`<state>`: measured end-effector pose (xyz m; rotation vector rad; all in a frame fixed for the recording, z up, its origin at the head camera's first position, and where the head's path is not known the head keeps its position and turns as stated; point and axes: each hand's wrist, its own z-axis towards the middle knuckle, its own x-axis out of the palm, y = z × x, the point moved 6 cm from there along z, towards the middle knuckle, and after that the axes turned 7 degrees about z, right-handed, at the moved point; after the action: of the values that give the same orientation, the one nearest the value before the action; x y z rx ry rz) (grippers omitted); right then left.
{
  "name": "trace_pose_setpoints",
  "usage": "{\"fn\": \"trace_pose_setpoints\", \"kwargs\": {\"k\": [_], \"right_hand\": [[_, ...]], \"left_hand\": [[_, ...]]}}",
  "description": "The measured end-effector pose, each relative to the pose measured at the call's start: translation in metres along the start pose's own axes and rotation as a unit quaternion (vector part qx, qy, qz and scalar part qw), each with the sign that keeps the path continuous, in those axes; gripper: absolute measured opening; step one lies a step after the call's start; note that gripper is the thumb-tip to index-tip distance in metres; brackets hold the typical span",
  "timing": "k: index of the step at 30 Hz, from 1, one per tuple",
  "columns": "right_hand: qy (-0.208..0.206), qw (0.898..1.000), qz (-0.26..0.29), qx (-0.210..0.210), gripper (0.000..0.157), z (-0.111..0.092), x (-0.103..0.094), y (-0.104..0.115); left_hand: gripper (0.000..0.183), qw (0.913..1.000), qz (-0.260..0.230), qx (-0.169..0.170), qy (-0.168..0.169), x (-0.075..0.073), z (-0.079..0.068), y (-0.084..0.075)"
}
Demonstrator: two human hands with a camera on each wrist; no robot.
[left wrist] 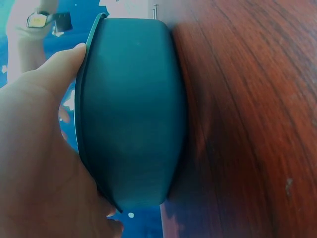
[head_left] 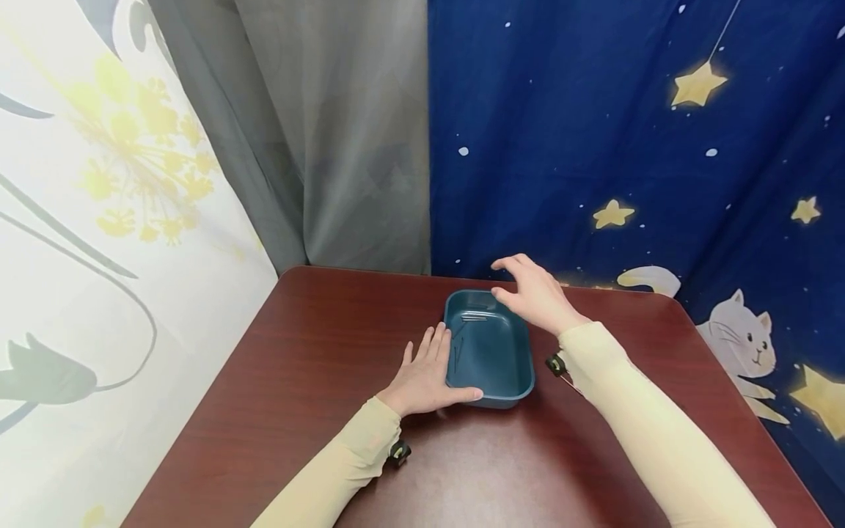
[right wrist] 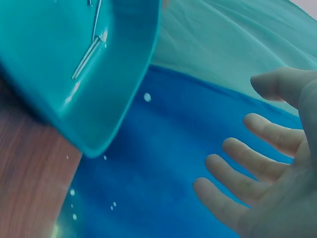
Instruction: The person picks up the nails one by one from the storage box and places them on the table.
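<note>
A dark teal rectangular tray stands on the table, with several thin metal nails lying in its far and left parts. My left hand lies along the tray's left side, fingers straight at the rim and thumb stretched over the near edge. In the left wrist view that thumb touches the rim of the tray. Above the tray's far right corner hovers my right hand, its fingers loosely bent and apart. The right wrist view shows nothing in this hand, with the nails inside the tray beside it.
The reddish-brown wooden table surrounds the tray. A thin nail-like piece shows beyond the tray in the left wrist view. Behind the table hang a grey curtain and a blue starry curtain; a pale patterned cloth hangs at left.
</note>
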<state>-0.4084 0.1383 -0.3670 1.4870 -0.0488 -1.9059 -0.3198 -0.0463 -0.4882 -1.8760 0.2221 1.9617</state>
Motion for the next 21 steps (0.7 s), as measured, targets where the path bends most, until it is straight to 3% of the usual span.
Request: {"fn": "trace_pose_setpoints", "kwargs": {"k": [4, 11, 17, 21], "right_hand": [[0.034, 0.999, 0.005, 0.0, 0.036, 0.013, 0.019, 0.002], [0.091, 0.995, 0.03, 0.04, 0.026, 0.032, 0.053, -0.008], [0.15, 0.986, -0.006, 0.074, 0.023, 0.036, 0.087, -0.02], [0.163, 0.981, -0.044, 0.098, 0.025, 0.034, 0.105, -0.028]], "left_hand": [[0.12, 1.0, 0.001, 0.001, 0.0, -0.002, 0.001, 0.001], [0.12, 1.0, 0.003, -0.001, 0.009, -0.001, 0.002, 0.003], [0.12, 0.9999, -0.01, 0.004, 0.005, 0.0, 0.003, 0.001], [0.12, 0.9999, -0.008, 0.001, 0.01, 0.001, 0.002, 0.001]]}}
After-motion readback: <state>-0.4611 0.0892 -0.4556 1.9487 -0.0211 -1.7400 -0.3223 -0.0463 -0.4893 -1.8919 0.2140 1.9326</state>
